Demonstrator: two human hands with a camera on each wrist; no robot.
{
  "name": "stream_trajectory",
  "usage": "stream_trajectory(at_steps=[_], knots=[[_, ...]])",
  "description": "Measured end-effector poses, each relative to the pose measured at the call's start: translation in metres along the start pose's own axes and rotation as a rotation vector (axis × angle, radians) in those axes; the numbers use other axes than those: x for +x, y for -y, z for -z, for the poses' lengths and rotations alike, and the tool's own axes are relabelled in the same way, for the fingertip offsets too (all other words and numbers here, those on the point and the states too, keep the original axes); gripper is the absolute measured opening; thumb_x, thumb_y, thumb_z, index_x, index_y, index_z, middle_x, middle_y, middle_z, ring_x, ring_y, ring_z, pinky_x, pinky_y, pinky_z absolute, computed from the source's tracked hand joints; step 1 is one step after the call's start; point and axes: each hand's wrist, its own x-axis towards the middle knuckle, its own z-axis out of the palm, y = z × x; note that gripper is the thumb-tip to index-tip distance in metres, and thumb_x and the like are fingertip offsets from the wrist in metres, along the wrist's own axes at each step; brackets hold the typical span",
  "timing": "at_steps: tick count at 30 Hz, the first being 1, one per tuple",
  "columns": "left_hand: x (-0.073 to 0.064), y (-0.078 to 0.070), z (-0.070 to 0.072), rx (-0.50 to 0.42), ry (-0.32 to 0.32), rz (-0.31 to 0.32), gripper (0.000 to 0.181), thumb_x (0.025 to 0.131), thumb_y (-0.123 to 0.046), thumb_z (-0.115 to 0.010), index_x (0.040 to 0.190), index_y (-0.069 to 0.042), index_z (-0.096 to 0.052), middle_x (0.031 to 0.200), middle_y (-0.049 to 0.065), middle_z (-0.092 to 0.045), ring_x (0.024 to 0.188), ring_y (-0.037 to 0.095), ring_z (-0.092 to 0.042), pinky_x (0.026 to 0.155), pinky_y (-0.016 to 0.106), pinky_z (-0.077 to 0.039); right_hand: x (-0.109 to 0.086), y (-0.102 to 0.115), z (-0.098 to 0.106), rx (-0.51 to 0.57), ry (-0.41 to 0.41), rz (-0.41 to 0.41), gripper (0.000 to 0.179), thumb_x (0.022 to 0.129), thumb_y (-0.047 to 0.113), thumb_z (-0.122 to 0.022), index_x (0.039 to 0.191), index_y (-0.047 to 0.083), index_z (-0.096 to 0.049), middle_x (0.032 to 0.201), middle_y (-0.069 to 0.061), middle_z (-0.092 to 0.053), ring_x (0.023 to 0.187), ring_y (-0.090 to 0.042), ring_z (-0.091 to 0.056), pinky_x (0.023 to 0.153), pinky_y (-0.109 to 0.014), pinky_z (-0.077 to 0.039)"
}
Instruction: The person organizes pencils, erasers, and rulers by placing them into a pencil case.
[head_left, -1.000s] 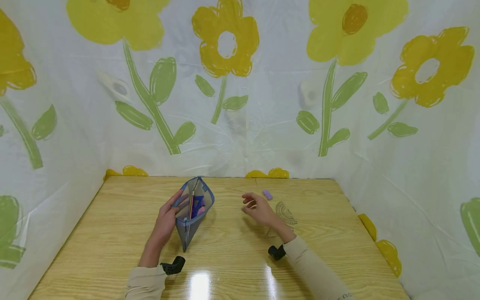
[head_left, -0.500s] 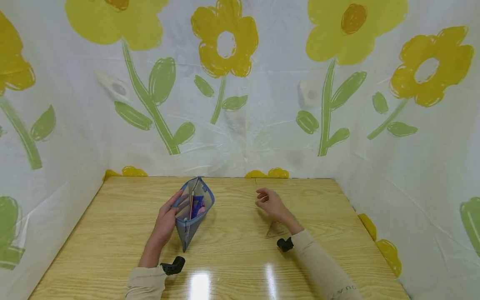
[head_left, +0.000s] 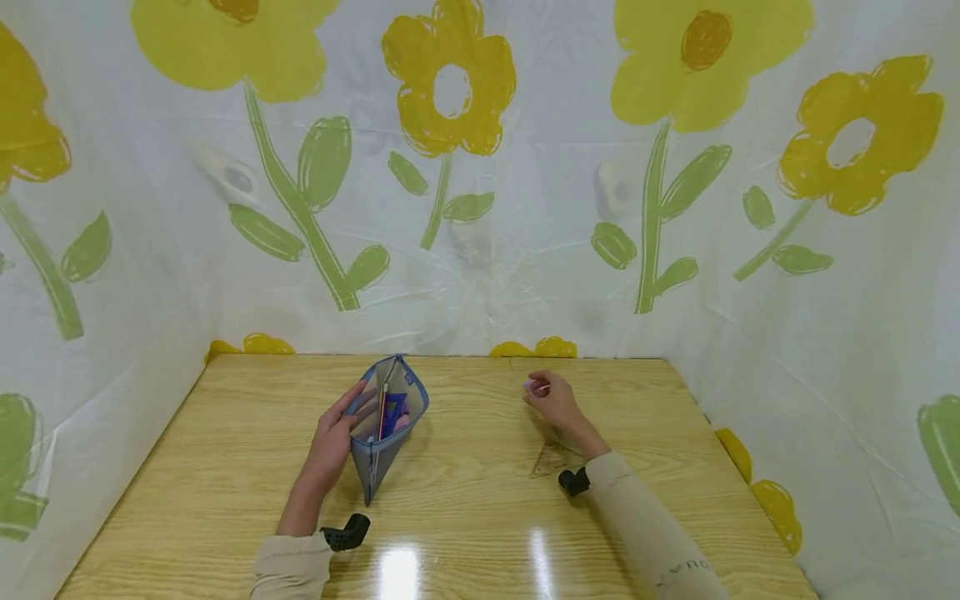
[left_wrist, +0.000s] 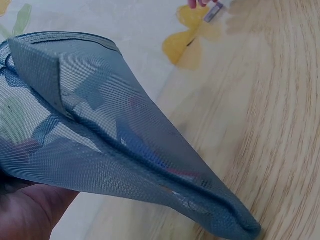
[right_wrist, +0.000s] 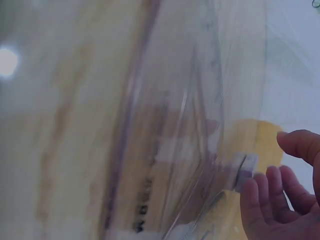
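Observation:
My left hand (head_left: 332, 435) grips the side of a blue-grey mesh pencil case (head_left: 378, 467), whose zipped mouth gapes upward. Inside it are a striped pencil (head_left: 383, 412), a blue triangular ruler (head_left: 394, 410) and something pink (head_left: 402, 422). My right hand (head_left: 558, 408) is at a small purple eraser (head_left: 528, 385) on the table's far side; in the right wrist view the eraser (right_wrist: 244, 172) is by the fingertips, with the thumb apart from them. A clear set square (head_left: 551, 458) lies under the right wrist. The protractor is mostly hidden by the right hand and forearm.
The wood-grain table (head_left: 465, 517) ends at a white flower-print cloth (head_left: 495, 275) at the back and sides. Each wrist wears a black camera mount, one on the left (head_left: 347, 532) and one on the right (head_left: 574, 482).
My right hand has moved right and away from me, over the protractor to the eraser. The left hand and the pencil case have stayed in place.

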Motion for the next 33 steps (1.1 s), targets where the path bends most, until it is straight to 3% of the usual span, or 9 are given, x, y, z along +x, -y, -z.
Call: stream_trajectory(at_steps=[8,15,24,33], knots=[[0.0,0.0,0.0,-0.012,0.001,0.003,0.06,0.103,0.002,-0.019,0.162,-0.006,-0.023,0.162,0.026,-0.032,0.147,0.045,-0.035,0.116,0.055,-0.034,0.007,-0.006,0.002,-0.036,-0.038,-0.062,0.044,0.096,0.009,-0.068,0.133,-0.011,-0.055,0.121,-0.028,-0.06,0.11,-0.041,-0.062,0.088,-0.049,-0.057],[0.0,-0.001,0.001,-0.021,0.007,0.001,0.06,0.103,0.002,-0.018,0.162,-0.006,-0.023,0.162,0.027,-0.03,0.148,0.045,-0.034,0.116,0.054,-0.035,0.014,-0.011,0.002,-0.077,-0.019,-0.065,0.044,0.096,0.01,-0.068,0.131,-0.013,-0.055,0.12,-0.029,-0.059,0.11,-0.042,-0.06,0.092,-0.052,-0.055],[-0.001,-0.001,0.001,-0.033,0.013,0.005,0.06,0.103,0.002,-0.017,0.162,-0.006,-0.022,0.162,0.026,-0.03,0.148,0.045,-0.033,0.116,0.053,-0.034,0.016,-0.015,0.005,-0.133,0.015,-0.12,0.045,0.096,0.016,-0.069,0.13,-0.012,-0.057,0.129,-0.03,-0.06,0.122,-0.043,-0.057,0.103,-0.054,-0.05],[0.001,-0.001,0.001,-0.032,0.012,0.003,0.06,0.103,0.002,-0.018,0.162,-0.006,-0.023,0.162,0.026,-0.03,0.148,0.045,-0.033,0.116,0.052,-0.034,0.011,-0.011,0.013,-0.178,0.057,-0.131,0.037,0.093,0.011,-0.07,0.124,-0.008,-0.062,0.125,-0.026,-0.064,0.117,-0.04,-0.061,0.099,-0.053,-0.053]])
